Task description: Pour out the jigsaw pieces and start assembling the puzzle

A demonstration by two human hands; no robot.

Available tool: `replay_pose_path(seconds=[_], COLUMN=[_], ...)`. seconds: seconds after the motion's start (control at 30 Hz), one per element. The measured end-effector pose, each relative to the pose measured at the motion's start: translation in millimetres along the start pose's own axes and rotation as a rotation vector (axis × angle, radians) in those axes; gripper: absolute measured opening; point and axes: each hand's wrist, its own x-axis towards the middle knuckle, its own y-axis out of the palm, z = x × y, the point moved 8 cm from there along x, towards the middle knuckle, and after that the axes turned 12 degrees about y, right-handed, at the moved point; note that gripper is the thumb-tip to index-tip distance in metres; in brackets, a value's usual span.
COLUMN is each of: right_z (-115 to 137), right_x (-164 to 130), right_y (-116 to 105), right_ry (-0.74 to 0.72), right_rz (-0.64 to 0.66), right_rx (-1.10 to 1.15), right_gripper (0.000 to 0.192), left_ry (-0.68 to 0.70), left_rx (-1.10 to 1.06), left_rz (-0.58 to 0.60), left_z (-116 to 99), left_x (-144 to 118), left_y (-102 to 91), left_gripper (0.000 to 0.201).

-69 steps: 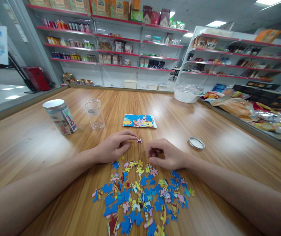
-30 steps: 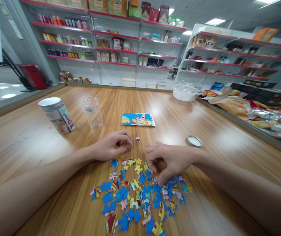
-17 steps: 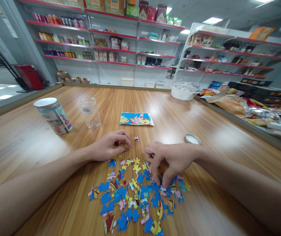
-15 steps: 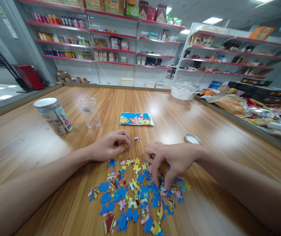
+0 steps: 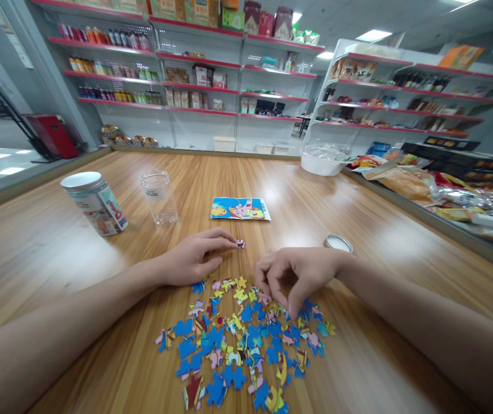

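Loose jigsaw puzzle pieces (image 5: 233,345) in blue, yellow and pink lie spread before me. My left hand (image 5: 195,256) rests on the table beyond the heap's left side, fingers stretched out. Its fingertips touch a small single puzzle piece (image 5: 241,244) lying apart. Over the heap's right upper part, my right hand (image 5: 293,276) has its thumb and index fingertips closed together. Whether a piece is between them is too small to make out. A picture card (image 5: 240,209) with a cartoon scene lies flat beyond both hands.
At the left stand a labelled jar with a lid (image 5: 93,204) and an open clear jar (image 5: 160,201). A round lid (image 5: 338,243) lies beyond my right wrist. Farther back are a white basket (image 5: 324,161) and packaged snacks (image 5: 405,181) past the right table edge.
My left fingers have stretched rightward to the lone puzzle piece. My right thumb and index finger, apart before, have come together and risen slightly from the heap.
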Motion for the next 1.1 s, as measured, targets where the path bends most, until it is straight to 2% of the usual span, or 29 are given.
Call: replay_pose_path(seconds=[0.03,0.07,0.13,0.2,0.23,0.33,0.4,0.47,0.53,0.7,0.9,1.1], right_z=[-7,-15,-34,-42,-40,-22,-15,-15,-18,-21,-27,-20], right_x=[1,2,1,-3,-3,-1,-4,-9,-12,-7,-10,-16], right_y=[-3,-10,-30,-39,-40,-35,-35,-39,-41,-37,-44,-42], right_ry=[0.006,0.029,0.106,0.173,0.179,0.096,0.057,0.082,0.118,0.134,0.193,0.142], right_rz=[-0.011,-0.086,-0.399,-0.649,-0.727,-0.834,-0.908,-0.983,-0.998,-0.921,-1.032,-1.083], right_rx=[0.110,0.225,0.331,0.205,0.094,-0.225,-0.312,-0.322,-0.330,-0.386,-0.392,-0.464], right_gripper=[0.031,0.031,0.027,0.018,0.013,0.009,0.016,0.019,0.014,0.006,0.007,0.007], left_ry=[0.014,0.022,0.025,0.020,0.020,0.023,0.023,0.021,0.021,-0.047,-0.024,0.016], left_rx=[0.012,0.027,0.057,0.072,0.074,0.066,0.058,0.053,0.059,0.105,0.109,0.110], left_rz=[0.011,0.023,0.042,0.045,0.042,0.028,0.025,0.028,0.025,0.039,0.059,0.054], left_z=[-1,-1,1,2,2,1,0,0,-1,7,8,4], left_x=[0,0,0,0,0,1,1,1,1,-3,-3,-1], left_y=[1.2,2.4,4.1,4.5,4.3,3.3,2.9,3.0,2.5,4.2,7.8,6.9], left_gripper=[0.039,0.040,0.039,0.037,0.037,0.035,0.034,0.034,0.035,0.041,0.039,0.038])
